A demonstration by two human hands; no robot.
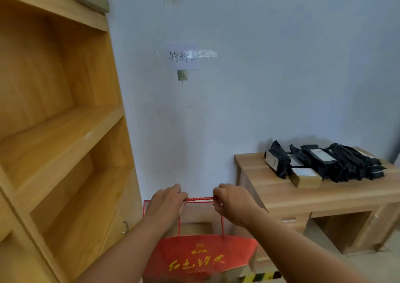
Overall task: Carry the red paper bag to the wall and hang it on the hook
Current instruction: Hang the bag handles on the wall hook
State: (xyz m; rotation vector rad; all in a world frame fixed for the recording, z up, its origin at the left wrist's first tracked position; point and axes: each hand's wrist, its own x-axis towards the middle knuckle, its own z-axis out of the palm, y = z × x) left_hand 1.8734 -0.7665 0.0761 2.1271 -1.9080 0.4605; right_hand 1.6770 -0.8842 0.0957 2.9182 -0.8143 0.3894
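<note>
The red paper bag [201, 256], with gold writing on its side, hangs low in the middle of the view. Its red rope handle [200, 199] is stretched level between my two hands. My left hand [166, 205] is closed on the left end of the rope and my right hand [232, 202] on the right end. On the pale wall straight ahead, well above my hands, a small metal hook [182, 76] sits just below a paper label [183, 56] with handwriting.
A tall wooden shelf unit [62, 131] fills the left side, close to my left arm. A wooden desk [313, 194] stands at the right against the wall, with black packets [329, 163] and a small box on it. Yellow-black tape [259, 277] marks the floor.
</note>
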